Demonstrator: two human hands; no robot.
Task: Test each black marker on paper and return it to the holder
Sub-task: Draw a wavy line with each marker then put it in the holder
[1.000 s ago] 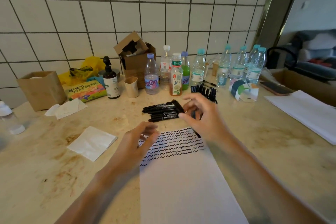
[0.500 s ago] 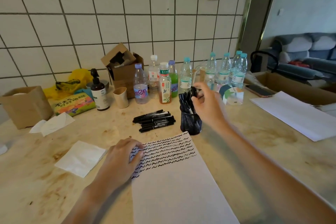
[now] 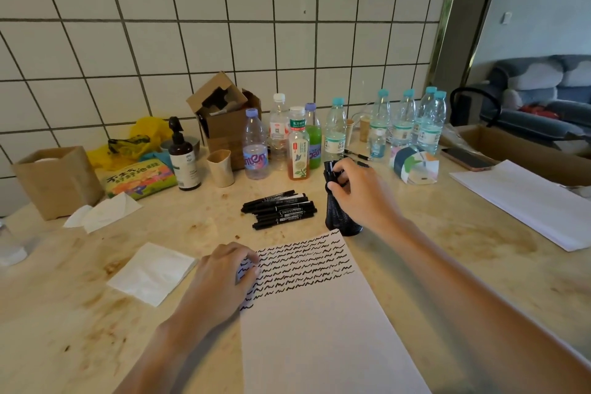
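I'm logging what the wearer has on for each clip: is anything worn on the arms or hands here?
Nothing shows. Both forearms are bare, with no sleeves in view up to the picture's edge. The left hand and right hand carry no gloves, and no watch, bracelet or ring is visible on wrists or fingers.

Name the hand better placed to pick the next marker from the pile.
Right. The right hand is at the holder, just beside the marker pile, while the left hand rests on the paper, holding it.
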